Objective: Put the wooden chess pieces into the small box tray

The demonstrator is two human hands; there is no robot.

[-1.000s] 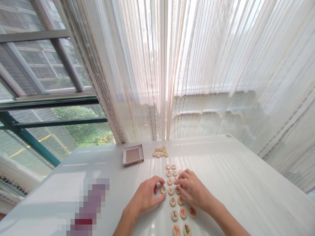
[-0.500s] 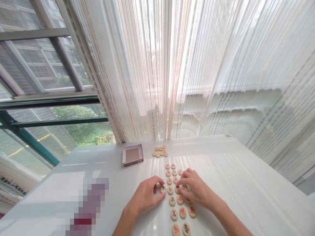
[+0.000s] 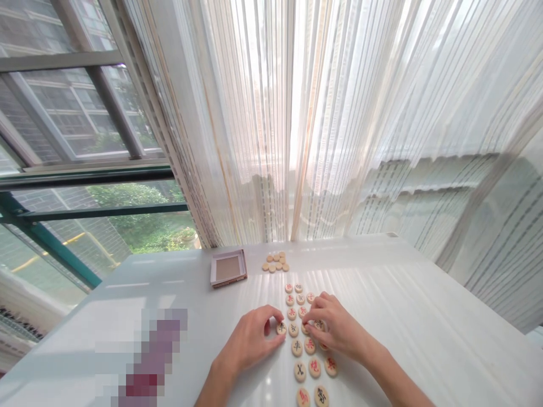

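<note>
Round wooden Chinese chess pieces lie face up in rows, with red or black characters. My left hand (image 3: 257, 333) curves its thumb and index finger around a black-marked xiangqi piece (image 3: 281, 328) at the left of the rows. Across from it, my right hand (image 3: 328, 323) has its thumb and fingers closed at another xiangqi piece (image 3: 304, 328), which they partly cover. Between these two sits a black-marked piece (image 3: 293, 329). The right hand also partly hides pieces beneath it. Closer to me lie a red-marked piece (image 3: 314, 368) and a black-marked one (image 3: 321, 395).
Several blank-looking pieces (image 3: 275, 263) are grouped at the back of the white table (image 3: 382, 294). A shallow open box (image 3: 229, 268) stands left of them. A pixelated purple shape (image 3: 153, 356) is at the left. Sheer striped curtains (image 3: 271, 124) hang behind the table, beside a window.
Both hands stay almost still at the same pieces. The curtain has shifted, mostly on the right side.
</note>
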